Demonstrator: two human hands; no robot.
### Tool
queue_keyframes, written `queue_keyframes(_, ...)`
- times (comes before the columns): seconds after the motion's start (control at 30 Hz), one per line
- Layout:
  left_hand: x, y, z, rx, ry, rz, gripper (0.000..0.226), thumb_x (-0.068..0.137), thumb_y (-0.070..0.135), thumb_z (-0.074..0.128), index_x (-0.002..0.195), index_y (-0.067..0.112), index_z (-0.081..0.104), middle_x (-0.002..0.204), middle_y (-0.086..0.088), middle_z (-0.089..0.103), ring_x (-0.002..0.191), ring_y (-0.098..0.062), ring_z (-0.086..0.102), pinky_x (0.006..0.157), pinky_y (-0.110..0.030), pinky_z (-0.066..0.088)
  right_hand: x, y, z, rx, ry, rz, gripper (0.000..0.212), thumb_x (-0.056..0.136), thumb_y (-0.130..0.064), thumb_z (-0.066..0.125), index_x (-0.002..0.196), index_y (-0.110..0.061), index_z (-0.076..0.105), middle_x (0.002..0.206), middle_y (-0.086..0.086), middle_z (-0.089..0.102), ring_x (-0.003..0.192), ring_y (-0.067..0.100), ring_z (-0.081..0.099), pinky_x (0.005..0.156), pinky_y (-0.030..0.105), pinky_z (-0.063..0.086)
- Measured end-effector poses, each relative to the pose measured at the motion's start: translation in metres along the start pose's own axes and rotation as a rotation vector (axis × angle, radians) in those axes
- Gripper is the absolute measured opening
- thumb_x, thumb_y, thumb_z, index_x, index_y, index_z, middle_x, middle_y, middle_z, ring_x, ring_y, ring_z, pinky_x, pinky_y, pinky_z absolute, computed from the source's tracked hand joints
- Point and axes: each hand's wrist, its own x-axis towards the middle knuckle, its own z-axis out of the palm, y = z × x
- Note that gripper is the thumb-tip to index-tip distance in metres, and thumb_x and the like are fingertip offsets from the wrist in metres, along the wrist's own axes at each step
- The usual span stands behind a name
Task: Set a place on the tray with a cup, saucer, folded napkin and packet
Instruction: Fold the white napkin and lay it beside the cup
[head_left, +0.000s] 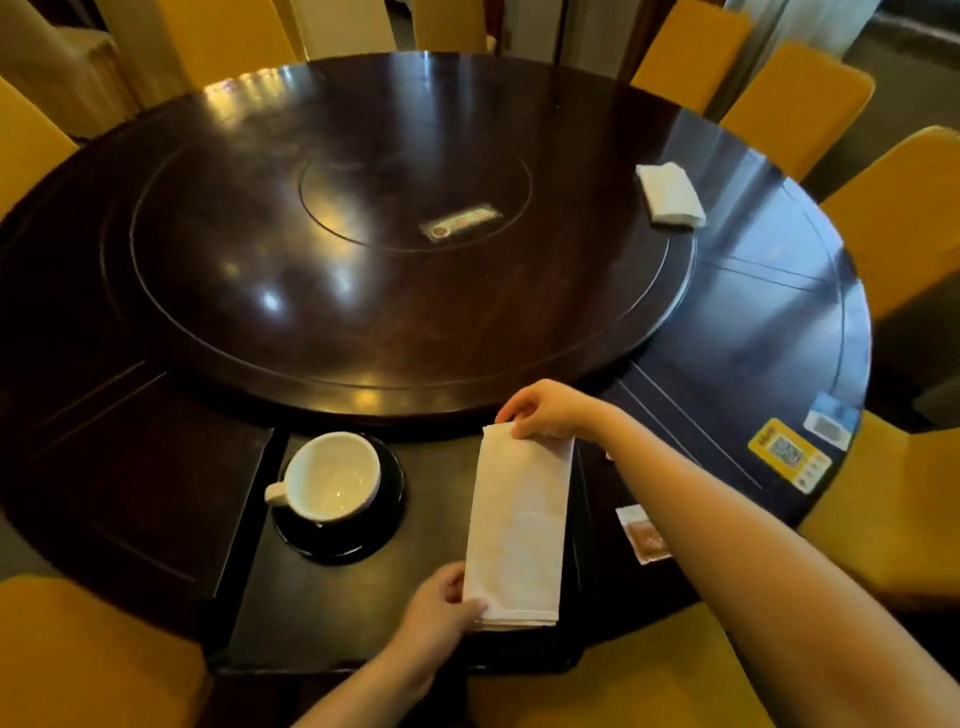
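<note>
Right hand (545, 410) pinches napkin (517, 530) far end; left hand (441, 608) pinches near corner; cup (332, 475) left of both grips.

A dark tray (322, 613) lies at the near edge of the round tabletop (208, 426). On its left part a white cup (332, 475) sits on a black saucer (384, 530), handle to the left. A folded white napkin (517, 525) lies along the tray's right side. The left hand (439, 613) pinches its near corner, and the right hand (545, 410) holds its far end. A small packet (641, 532) lies on the tabletop just beside the tray, to the right.
</note>
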Motion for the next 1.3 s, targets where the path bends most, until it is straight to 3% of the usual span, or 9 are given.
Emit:
queue_keyframes(0.23,-0.002,-0.027,-0.004,0.554,0.265,0.136,0.05,0.088,0.018,0.057,0.136,0.025,0.043,0.133,0.001,0.049,0.11,-0.012,0.052,0.098,-0.028,0.045,0.017,0.019,0.071,-0.008,0.173,-0.059,0.041,0.092,-0.007,0.052,0.132,-0.015,0.051,0.132,0.005,0.057,0.122,0.021,0.052,0.103,0.035,0.042)
queue_keyframes(0.37,-0.004,-0.036,-0.007,0.55,0.302,0.18,0.055,0.088,0.021,0.06,0.138,0.024,0.038,0.12,0.001,0.051,0.086,-0.005,0.053,0.078,-0.018,0.046,-0.007,0.031,0.088,0.097,0.465,0.002,0.039,0.094,-0.008,0.047,0.132,-0.015,0.051,0.132,0.005,0.057,0.121,0.02,0.053,0.099,0.033,0.042)
queue_keyframes(0.5,-0.003,-0.041,-0.004,0.537,0.376,0.26,0.053,0.086,0.016,0.062,0.135,0.024,0.042,0.109,0.008,0.05,0.082,-0.001,0.052,0.07,-0.013,0.043,-0.05,0.042,0.136,0.104,0.56,0.16,0.043,0.094,-0.016,0.047,0.137,-0.019,0.042,0.137,0.006,0.049,0.119,0.019,0.051,0.094,0.031,0.044)
queue_keyframes(0.63,-0.001,-0.047,-0.001,0.591,0.364,0.329,0.053,0.086,0.014,0.061,0.135,0.025,0.043,0.108,0.011,0.05,0.09,-0.004,0.053,0.078,-0.017,0.046,-0.075,0.039,0.2,-0.117,0.493,0.198,0.064,0.096,-0.035,0.042,0.149,-0.018,0.009,0.158,0.005,0.008,0.144,0.023,0.013,0.114,0.036,0.022)
queue_keyframes(0.7,-0.001,-0.048,-0.001,0.616,0.368,0.347,0.053,0.087,0.014,0.06,0.135,0.025,0.042,0.111,0.01,0.049,0.094,-0.005,0.053,0.082,-0.02,0.049,-0.076,0.044,0.218,-0.266,0.459,0.201,0.071,0.098,-0.041,0.034,0.148,-0.016,-0.009,0.158,0.005,-0.013,0.145,0.023,-0.009,0.115,0.035,0.001)
queue_keyframes(0.8,0.0,-0.048,0.0,0.632,0.357,0.381,0.058,0.086,0.015,0.06,0.138,0.024,0.036,0.118,0.007,0.048,0.099,-0.007,0.052,0.085,-0.024,0.052,-0.077,0.051,0.226,-0.323,0.445,0.184,0.07,0.098,-0.044,0.026,0.14,-0.015,-0.023,0.152,0.004,-0.026,0.141,0.02,-0.021,0.113,0.034,-0.008)
queue_keyframes(0.93,0.003,-0.048,0.0,0.687,0.323,0.443,0.064,0.086,0.014,0.06,0.142,0.021,0.03,0.135,0.006,0.039,0.115,-0.002,0.041,0.092,-0.014,0.038,-0.077,0.056,0.227,-0.365,0.443,0.152,0.069,0.098,-0.045,0.024,0.138,-0.016,-0.024,0.148,0.003,-0.03,0.138,0.018,-0.026,0.113,0.034,-0.011)
queue_keyframes(1.17,0.009,-0.049,-0.002,0.721,0.293,0.473,0.061,0.086,0.012,0.061,0.14,0.018,0.034,0.134,0.005,0.039,0.106,0.003,0.035,0.077,-0.003,0.035,-0.072,0.06,0.224,-0.426,0.454,0.149,0.07,0.098,-0.046,0.026,0.147,-0.012,-0.01,0.157,0.008,-0.015,0.136,0.018,-0.025,0.112,0.034,-0.012)
queue_keyframes(1.3,0.009,-0.048,-0.003,0.715,0.288,0.471,0.062,0.085,0.012,0.063,0.14,0.017,0.035,0.133,0.003,0.04,0.106,-0.001,0.04,0.087,-0.011,0.039,-0.071,0.06,0.225,-0.424,0.47,0.145,0.071,0.098,-0.047,0.027,0.147,-0.012,-0.011,0.158,0.008,-0.012,0.136,0.017,-0.024,0.112,0.034,-0.011)
